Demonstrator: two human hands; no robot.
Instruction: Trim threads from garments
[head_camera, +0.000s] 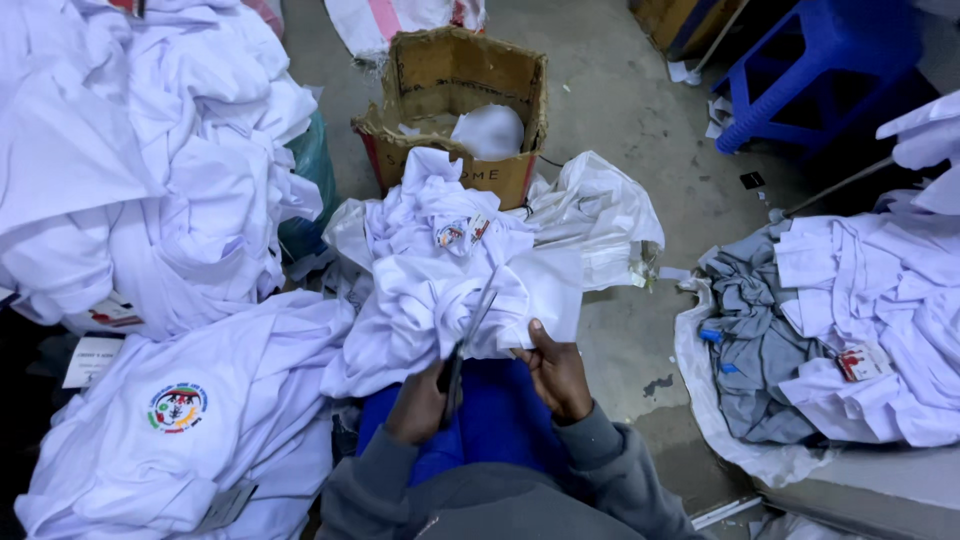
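Fingers (535, 345) of right hand (556, 375) pinch white shirt (450, 290); left hand (420, 400) grips scissors (462, 345).

Dim cool light, soft shadows, slight blur

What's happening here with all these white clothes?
A person sits with a white shirt bunched on their lap. The left hand holds a pair of scissors with the blades against the cloth, while the right hand grips the shirt's lower edge. Heaps of white shirts lie around: a big pile to the left and another pile to the right, beside some grey cloth. A torn cardboard box stands on the concrete floor ahead.
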